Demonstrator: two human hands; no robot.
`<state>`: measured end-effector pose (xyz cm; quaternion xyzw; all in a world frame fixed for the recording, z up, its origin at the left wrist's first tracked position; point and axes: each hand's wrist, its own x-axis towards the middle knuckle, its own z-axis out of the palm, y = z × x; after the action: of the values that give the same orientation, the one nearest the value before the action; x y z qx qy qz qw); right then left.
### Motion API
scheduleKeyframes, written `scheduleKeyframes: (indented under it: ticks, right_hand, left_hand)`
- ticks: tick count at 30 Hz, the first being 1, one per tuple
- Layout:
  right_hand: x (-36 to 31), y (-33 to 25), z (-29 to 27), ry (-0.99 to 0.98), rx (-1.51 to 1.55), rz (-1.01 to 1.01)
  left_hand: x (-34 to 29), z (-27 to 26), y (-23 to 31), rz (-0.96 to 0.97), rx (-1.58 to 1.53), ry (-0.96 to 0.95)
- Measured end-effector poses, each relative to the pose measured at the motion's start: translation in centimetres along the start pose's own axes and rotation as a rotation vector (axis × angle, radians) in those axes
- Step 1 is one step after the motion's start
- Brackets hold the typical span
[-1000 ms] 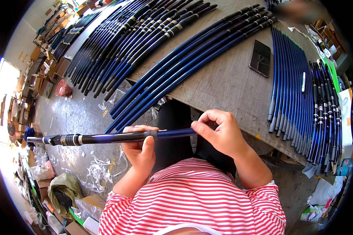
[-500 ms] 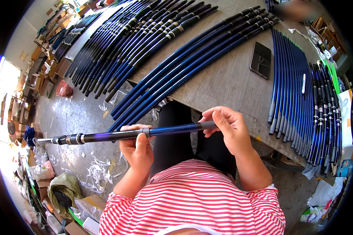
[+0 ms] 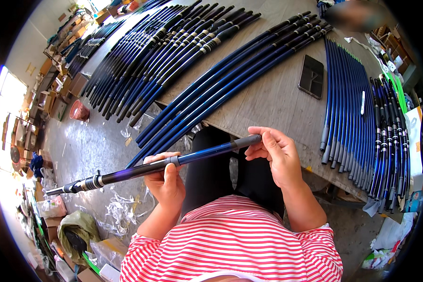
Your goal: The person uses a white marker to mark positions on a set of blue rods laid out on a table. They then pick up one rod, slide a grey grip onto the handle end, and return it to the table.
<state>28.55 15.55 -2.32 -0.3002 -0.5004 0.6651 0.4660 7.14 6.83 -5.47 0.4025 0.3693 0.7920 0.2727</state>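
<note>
A dark fishing rod (image 3: 207, 152), part black and part shiny blue, slants across in front of my lap. Its right end is higher than its left. My left hand (image 3: 167, 183) is closed around the black part, with the thumb beside the grey collar (image 3: 173, 160). At the other end, my right hand (image 3: 283, 159) pinches the grey end piece (image 3: 248, 140) between thumb and index finger, the remaining fingers curled below. Dark and silvery rings (image 3: 96, 181) sit toward the rod's left end. My palms are partly hidden.
Several blue rods (image 3: 235, 87) overhang the edge of the wooden table (image 3: 263, 101); many more rods (image 3: 174, 42) lie behind. A phone (image 3: 311, 76), thin blue rods (image 3: 345, 108) and a white pen (image 3: 363, 102) are at right. Plastic scraps (image 3: 120, 207) litter the floor.
The rod has tilted: its left end has dropped and its right end has risen. My right thumb and index finger have come together on the grey end.
</note>
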Motion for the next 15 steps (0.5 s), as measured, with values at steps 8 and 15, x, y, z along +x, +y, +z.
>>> scheduleKeyframes:
  ticks: [8, 15]
  right_hand:
    - [0.08, -0.03, -0.04, -0.007, -0.026, -0.022]
    - [0.2, -0.32, 0.28, 0.002, 0.029, -0.023]
  left_hand:
    - [0.11, -0.27, -0.17, -0.007, -0.002, 0.003]
    - [0.2, -0.07, -0.04, -0.008, -0.016, 0.008]
